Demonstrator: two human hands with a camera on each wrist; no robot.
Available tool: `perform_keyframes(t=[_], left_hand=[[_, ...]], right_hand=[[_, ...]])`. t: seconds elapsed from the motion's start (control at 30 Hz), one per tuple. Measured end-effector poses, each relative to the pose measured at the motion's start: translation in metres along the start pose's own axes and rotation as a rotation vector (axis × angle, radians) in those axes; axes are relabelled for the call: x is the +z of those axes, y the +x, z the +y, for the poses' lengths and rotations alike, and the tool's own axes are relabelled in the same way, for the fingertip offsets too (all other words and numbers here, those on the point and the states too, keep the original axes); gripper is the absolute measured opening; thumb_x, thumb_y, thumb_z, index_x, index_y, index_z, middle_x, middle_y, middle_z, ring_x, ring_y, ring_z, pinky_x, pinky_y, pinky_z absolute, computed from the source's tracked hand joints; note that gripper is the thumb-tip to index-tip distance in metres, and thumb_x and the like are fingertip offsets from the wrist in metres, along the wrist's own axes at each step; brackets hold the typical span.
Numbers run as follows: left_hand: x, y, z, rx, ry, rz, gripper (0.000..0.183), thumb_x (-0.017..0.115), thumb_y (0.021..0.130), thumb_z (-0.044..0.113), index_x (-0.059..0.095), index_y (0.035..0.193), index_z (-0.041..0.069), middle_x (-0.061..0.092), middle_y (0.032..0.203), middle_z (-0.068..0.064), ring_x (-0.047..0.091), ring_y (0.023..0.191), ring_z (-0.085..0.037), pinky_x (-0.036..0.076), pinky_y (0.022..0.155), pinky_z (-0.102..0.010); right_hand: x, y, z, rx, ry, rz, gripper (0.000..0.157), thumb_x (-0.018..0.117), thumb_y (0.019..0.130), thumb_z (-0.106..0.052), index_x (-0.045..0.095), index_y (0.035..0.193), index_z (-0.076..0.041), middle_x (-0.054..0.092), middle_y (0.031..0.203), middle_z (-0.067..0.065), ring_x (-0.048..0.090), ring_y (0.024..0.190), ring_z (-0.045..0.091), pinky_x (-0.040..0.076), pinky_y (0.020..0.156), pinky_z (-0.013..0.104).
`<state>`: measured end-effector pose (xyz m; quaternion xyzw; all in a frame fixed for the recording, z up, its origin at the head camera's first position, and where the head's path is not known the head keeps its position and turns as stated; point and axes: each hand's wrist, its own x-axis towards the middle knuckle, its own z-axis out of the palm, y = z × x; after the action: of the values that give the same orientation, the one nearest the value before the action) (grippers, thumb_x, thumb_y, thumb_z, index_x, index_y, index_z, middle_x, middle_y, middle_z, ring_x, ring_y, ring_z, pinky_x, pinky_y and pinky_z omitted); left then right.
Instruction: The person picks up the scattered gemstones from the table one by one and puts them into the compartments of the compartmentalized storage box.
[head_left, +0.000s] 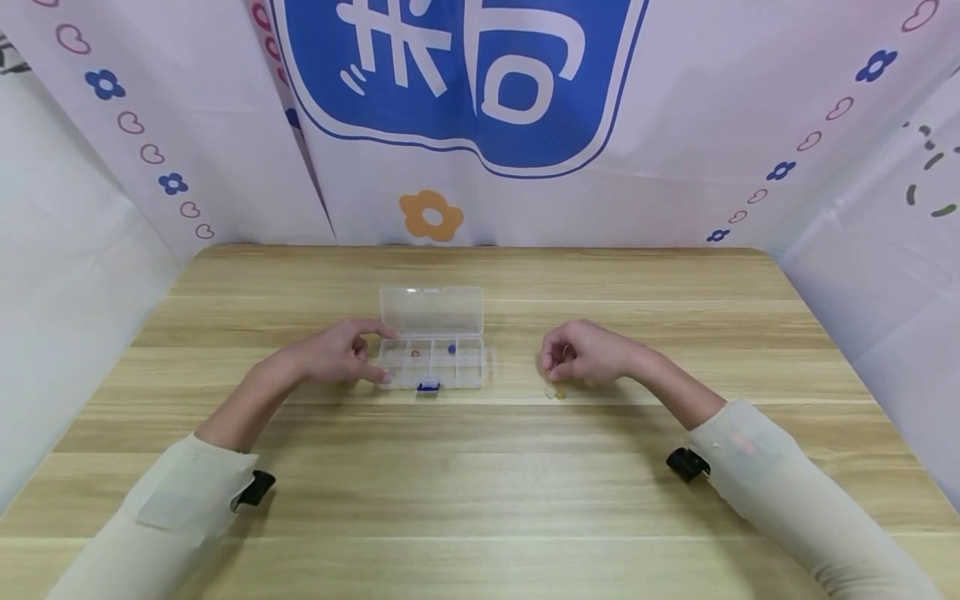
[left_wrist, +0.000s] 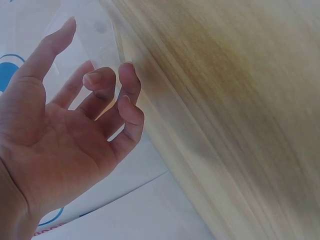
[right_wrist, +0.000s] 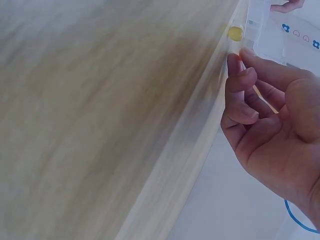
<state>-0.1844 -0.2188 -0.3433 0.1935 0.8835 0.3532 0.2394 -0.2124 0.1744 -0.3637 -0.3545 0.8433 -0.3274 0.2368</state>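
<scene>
Yellow piece (right_wrist: 235, 33) just beside right hand (head_left: 588, 354), fingertips together, cannot tell if holding; divided box (head_left: 469, 376) leftward, left hand (head_left: 330, 354), thumb and forefinger apart, at far end.

Cream long sleeves (head_left: 810, 517); black piece (head_left: 684, 465) at each cuff.

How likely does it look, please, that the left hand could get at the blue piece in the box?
Probably yes: the left hand touches the box, the lid stands open, and nothing appears to cover the blue piece.
</scene>
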Motion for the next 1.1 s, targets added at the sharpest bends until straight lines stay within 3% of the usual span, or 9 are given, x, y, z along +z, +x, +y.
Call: perform_keyframes(t=[0.67, 1.1], left_hand=[[-0.001, 0.0, -0.001, 0.0, -0.003, -0.008, 0.067, 0.081, 0.09, 0.014, 0.05, 0.145, -0.009, 0.043, 0.063, 0.002, 0.039, 0.057, -0.011, 0.037, 0.054, -0.024], [0.0, -0.002, 0.002, -0.012, 0.004, -0.008, 0.069, 0.081, 0.09, 0.017, 0.05, 0.146, -0.007, 0.044, 0.063, 0.002, 0.04, 0.057, -0.012, 0.037, 0.054, -0.024]], right_hand=[[-0.001, 0.009, -0.007, -0.003, 0.049, 0.065, 0.004, 0.073, 0.093, 0.001, 0.071, 0.096, 0.0, 0.07, 0.093, 0.005, 0.064, 0.088, 0.018, 0.055, 0.082, 0.033], [0.004, 0.019, -0.011, -0.019, 0.126, 0.12, 0.006, 0.072, 0.095, -0.002, 0.076, 0.099, 0.001, 0.074, 0.094, 0.005, 0.063, 0.082, 0.019, 0.05, 0.071, 0.027]])
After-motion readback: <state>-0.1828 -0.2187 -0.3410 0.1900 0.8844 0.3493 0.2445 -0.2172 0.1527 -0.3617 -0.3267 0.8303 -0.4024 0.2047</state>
